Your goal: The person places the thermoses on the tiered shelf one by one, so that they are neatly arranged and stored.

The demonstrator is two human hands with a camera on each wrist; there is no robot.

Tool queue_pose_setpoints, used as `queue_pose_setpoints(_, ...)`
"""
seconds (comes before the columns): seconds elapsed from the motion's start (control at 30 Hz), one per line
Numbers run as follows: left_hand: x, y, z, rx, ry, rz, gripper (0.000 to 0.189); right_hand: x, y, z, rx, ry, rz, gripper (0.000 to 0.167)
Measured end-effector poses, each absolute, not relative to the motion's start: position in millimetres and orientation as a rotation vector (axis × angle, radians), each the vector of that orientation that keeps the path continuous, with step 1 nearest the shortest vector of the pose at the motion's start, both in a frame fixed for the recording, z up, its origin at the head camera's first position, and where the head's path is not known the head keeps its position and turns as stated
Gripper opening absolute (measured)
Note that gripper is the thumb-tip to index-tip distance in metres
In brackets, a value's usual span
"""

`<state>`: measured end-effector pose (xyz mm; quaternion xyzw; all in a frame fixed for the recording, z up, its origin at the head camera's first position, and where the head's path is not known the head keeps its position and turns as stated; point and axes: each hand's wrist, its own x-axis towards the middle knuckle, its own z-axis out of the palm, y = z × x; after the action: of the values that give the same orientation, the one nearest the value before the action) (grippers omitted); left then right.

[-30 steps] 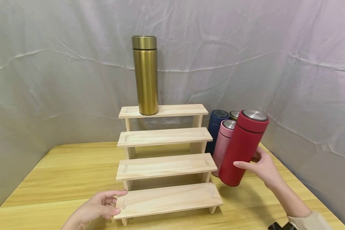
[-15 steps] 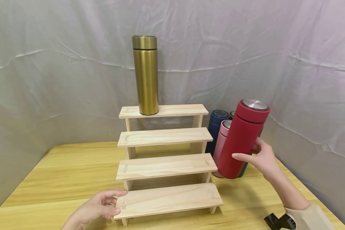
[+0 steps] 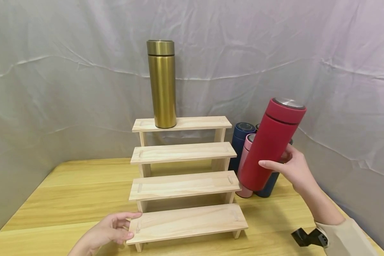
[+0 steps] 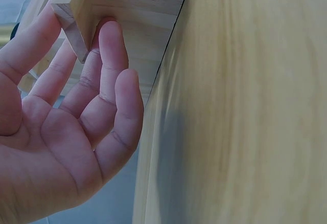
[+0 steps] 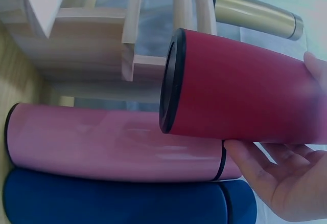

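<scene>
My right hand point(image 3: 289, 169) grips a red thermos bottle point(image 3: 272, 142) around its side, holding it tilted in the air with its silver-topped lid up and to the right. Its black-rimmed base shows in the right wrist view. At the front left corner of the wooden four-step display stand point(image 3: 188, 222), my left hand point(image 3: 105, 231) pinches the end of the lowest board; the left wrist view shows its thumb at the board's end and fingertips against the underside. Upright on the top step stands a gold thermos bottle point(image 3: 162, 85).
Right of the stand, a pink thermos bottle point(image 3: 244, 192), a navy one point(image 3: 238, 142) and a dark blue one point(image 3: 267, 186) stand close together, partly behind the red bottle. Another lid peeks out behind them. Grey cloth point(image 3: 83, 89) encloses the wooden table point(image 3: 51, 199).
My right hand has lifted the red thermos bottle higher, uncovering the dark blue bottle behind it. The left hand and the stand have stayed in place.
</scene>
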<state>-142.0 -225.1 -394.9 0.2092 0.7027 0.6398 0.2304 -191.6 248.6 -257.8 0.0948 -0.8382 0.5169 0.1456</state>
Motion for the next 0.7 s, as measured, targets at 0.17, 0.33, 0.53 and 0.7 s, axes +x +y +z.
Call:
queue_pose_setpoints(0.17,-142.4,-225.4,-396.2,0.591,1.923,1.767,0.047,-194.2,244.7,-254.5,0.314,-2.377,1.539,0.050)
queue_pose_setpoints(0.33,-142.6,-226.0,-396.7,0.585,1.915,1.770,0.047,-197.5,239.3,-250.6,0.336,-2.351,1.572,0.049)
queue_pose_setpoints(0.53,-142.9,-226.4,-397.3,0.593,1.911,1.771,0.048,-201.0,229.6,-244.5,0.352,-2.330,1.603,0.047)
queue_pose_setpoints(0.7,-143.0,-226.0,-396.9,0.596,1.911,1.770,0.047,-204.0,222.3,-238.9,0.370,-2.318,1.621,0.046)
